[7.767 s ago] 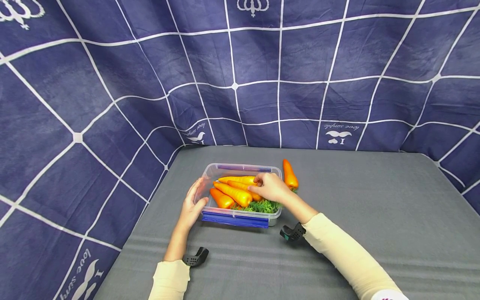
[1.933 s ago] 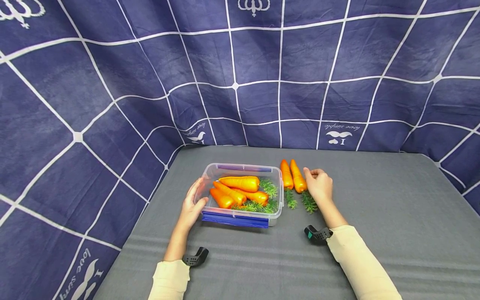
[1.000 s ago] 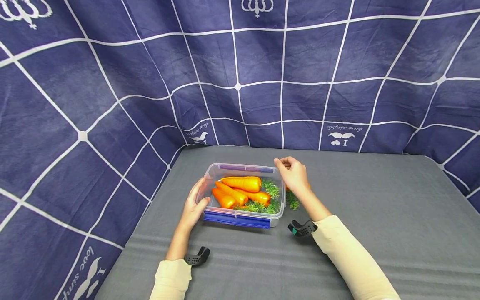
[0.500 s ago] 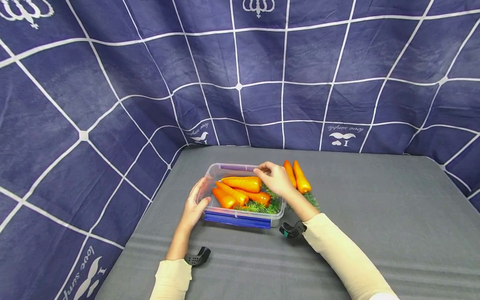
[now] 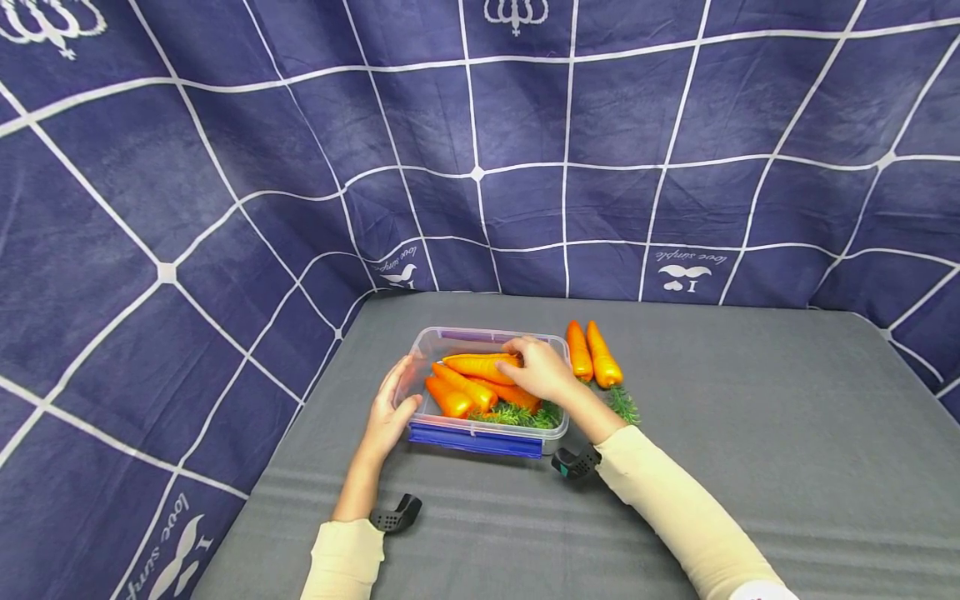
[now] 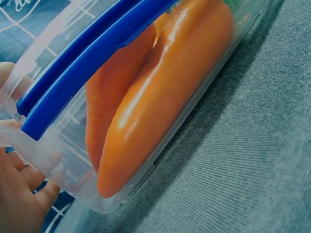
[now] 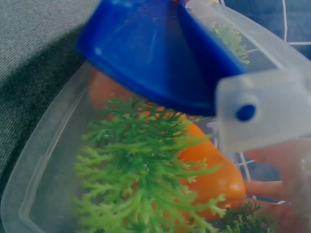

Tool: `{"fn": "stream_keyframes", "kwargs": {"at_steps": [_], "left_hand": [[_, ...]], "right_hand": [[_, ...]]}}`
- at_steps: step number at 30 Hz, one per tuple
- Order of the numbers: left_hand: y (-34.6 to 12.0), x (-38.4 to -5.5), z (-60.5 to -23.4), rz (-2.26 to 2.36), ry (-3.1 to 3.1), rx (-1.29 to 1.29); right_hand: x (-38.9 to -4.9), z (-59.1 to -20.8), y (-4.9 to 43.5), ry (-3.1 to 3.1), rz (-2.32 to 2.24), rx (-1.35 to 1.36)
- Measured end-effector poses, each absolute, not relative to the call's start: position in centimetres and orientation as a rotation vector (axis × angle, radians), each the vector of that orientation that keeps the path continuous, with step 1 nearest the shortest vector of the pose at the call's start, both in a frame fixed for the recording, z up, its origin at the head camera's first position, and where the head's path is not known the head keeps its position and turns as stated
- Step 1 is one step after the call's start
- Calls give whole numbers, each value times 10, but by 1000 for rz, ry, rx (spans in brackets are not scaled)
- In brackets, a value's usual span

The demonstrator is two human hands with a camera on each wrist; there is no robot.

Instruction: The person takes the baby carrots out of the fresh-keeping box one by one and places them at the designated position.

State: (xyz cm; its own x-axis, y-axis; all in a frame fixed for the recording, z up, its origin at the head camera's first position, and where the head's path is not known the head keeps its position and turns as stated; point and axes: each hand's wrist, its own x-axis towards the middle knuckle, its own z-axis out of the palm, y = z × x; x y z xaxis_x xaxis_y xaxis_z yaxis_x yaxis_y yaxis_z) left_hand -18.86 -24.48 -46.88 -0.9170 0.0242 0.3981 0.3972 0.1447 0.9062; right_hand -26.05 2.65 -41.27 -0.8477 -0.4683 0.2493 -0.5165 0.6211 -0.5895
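Note:
A clear plastic food container [image 5: 551, 443] with blue clip latches holds several orange carrots with green tops. My left hand [image 5: 386, 417] grips its left wall, thumb at the rim and fingers outside; the left wrist view shows this hand [image 6: 24, 189] at the container's end. My right hand [image 5: 543, 371] reaches over the right side into the container. Its thumb and fingers stand around the thick end of the rear carrot [image 5: 476, 365]. Through the plastic in the right wrist view, its fingers [image 7: 265, 189] appear beside an orange carrot [image 7: 216, 182] and leafy greens [image 7: 141, 165].
Two carrots lie side by side on the grey table just right of the container: one nearer carrot [image 5: 579, 350] and another carrot [image 5: 602, 354]. The grey tabletop [image 5: 750, 400] extends to the right. A blue curtain with white lines [image 5: 600, 125] hangs behind and at the left.
One carrot lay outside 7.8 s ago; two lie there now. My right hand has moved left from beside them, back into the container and down to the rear carrot. My left hand stays put.

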Motion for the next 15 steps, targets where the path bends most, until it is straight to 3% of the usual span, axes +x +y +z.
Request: {"fn": "stream_keyframes", "kwargs": {"at_steps": [15], "left_hand": [[-245,-189,-472,-1838,-2103,-450]], "right_hand": [[-258,-413,25,-2862,761,936]]}}
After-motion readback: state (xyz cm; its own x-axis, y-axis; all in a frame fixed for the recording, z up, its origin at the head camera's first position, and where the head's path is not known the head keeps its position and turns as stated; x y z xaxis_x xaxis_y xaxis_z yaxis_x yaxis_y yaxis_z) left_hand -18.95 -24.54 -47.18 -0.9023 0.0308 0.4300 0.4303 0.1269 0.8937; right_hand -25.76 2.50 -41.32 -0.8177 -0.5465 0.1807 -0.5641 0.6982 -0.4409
